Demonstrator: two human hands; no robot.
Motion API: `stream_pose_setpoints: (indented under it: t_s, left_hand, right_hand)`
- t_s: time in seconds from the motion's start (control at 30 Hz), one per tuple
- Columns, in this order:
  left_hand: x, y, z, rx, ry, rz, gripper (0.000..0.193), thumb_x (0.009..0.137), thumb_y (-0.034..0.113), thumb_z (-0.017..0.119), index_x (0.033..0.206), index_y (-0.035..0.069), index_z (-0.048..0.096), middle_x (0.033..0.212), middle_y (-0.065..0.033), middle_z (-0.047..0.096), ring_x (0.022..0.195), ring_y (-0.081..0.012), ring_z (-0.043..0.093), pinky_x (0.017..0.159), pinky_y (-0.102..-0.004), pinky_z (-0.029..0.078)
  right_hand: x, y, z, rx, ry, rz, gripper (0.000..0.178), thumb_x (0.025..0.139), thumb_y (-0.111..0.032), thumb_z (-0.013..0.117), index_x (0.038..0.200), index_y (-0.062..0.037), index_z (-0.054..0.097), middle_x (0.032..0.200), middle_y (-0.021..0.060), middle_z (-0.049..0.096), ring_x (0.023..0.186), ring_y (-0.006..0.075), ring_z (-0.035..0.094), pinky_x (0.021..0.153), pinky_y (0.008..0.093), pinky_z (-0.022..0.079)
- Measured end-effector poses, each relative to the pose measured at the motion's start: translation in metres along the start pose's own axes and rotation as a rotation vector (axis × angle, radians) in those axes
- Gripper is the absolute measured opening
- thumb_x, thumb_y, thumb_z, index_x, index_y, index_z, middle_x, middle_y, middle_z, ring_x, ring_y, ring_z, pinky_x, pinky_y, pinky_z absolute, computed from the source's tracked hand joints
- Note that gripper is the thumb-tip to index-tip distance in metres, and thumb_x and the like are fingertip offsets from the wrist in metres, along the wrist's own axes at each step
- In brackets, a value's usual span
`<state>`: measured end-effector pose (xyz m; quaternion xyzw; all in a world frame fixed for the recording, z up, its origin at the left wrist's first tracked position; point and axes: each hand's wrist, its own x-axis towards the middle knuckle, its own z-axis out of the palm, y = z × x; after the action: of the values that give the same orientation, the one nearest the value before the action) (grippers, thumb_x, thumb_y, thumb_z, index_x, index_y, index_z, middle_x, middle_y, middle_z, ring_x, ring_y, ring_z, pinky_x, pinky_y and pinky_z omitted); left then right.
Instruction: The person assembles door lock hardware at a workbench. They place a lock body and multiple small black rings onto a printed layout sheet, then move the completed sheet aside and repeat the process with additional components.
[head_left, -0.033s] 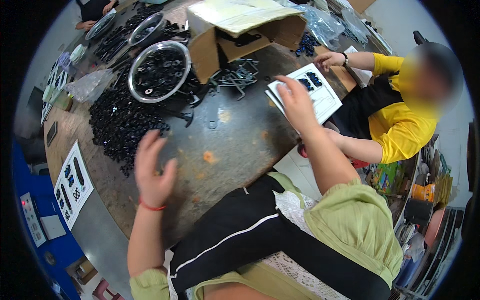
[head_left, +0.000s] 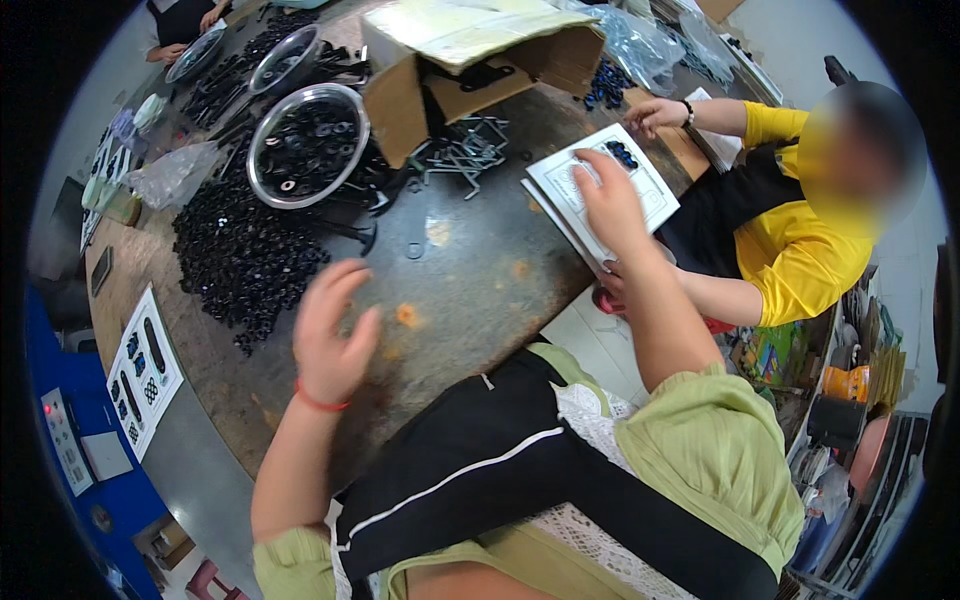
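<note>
My left hand (head_left: 335, 340), with a red string on its wrist, hovers over the dark metal table beside a heap of small black parts (head_left: 240, 250). It is open and holds nothing. My right hand (head_left: 612, 208) lies over a white printed card (head_left: 560, 190) on top of a stack. Its fingers are stretched out and no held thing shows. A cluster of small blue-black parts (head_left: 622, 155) sits on the card near my fingertips; my hand covers part of the print. A co-worker in yellow has one hand (head_left: 655, 115) at the card's far corner and another at its near edge.
A steel-rimmed bowl (head_left: 308, 145) of black washers stands beyond the heap. Next to it are an open cardboard box (head_left: 480, 40) and bent metal rods (head_left: 465, 155). A card with black parts (head_left: 145, 370) lies at the left edge. Another person stands far left.
My left hand has moved right, away from the heap. My right hand has shifted slightly right and down over the card, covering some parts. The co-worker's near hand shows more at the card's edge.
</note>
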<state>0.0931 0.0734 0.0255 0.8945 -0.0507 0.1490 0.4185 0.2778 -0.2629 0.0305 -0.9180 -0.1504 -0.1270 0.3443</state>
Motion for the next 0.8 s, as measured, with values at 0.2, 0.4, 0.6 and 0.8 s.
stream_pose_setpoints:
  t_s: [0.2,0.4,0.6,0.8]
  left_hand:
    - [0.098,0.055,0.171,-0.685,-0.340,-0.539,0.036,0.091,0.020,0.067,0.116,-0.006,0.063,0.098,-0.0120,0.069,0.086,-0.0178,0.068,0.073,-0.0299,0.055]
    - [0.137,0.058,0.237,-0.628,-0.423,-0.813,0.034,0.093,0.021,0.067,0.111,-0.007,0.063,0.094,-0.0115,0.070,0.079,-0.0166,0.069,0.067,-0.0268,0.055]
    - [0.132,0.056,0.253,-0.756,-0.284,-0.825,0.019,0.089,0.009,0.068,0.099,-0.008,0.064,0.082,-0.0118,0.069,0.068,-0.0149,0.067,0.060,-0.0261,0.054]
    - [0.091,0.049,0.180,-0.759,-0.225,-0.777,0.026,0.087,0.010,0.071,0.104,-0.004,0.057,0.087,-0.0104,0.068,0.076,-0.0154,0.065,0.065,-0.0271,0.053]
  right_hand:
    - [0.056,0.150,-0.062,-0.406,-0.013,0.330,0.036,0.088,-0.019,0.055,0.117,-0.0042,0.068,0.118,0.0215,0.065,0.112,0.0378,0.060,0.100,0.0428,0.046]
    - [0.052,0.216,-0.044,-0.144,0.003,0.466,0.030,0.081,-0.016,0.062,0.105,-0.0020,0.073,0.101,0.0180,0.072,0.094,0.0321,0.069,0.085,0.0379,0.052]
    - [0.046,0.206,-0.045,-0.022,0.045,0.445,0.029,0.081,-0.013,0.063,0.105,0.0015,0.071,0.096,0.0177,0.072,0.090,0.0265,0.070,0.083,0.0340,0.052]
    - [0.027,0.115,-0.043,0.051,-0.010,0.377,0.029,0.083,-0.011,0.066,0.108,0.0037,0.069,0.095,0.0174,0.071,0.084,0.0243,0.068,0.081,0.0343,0.052]
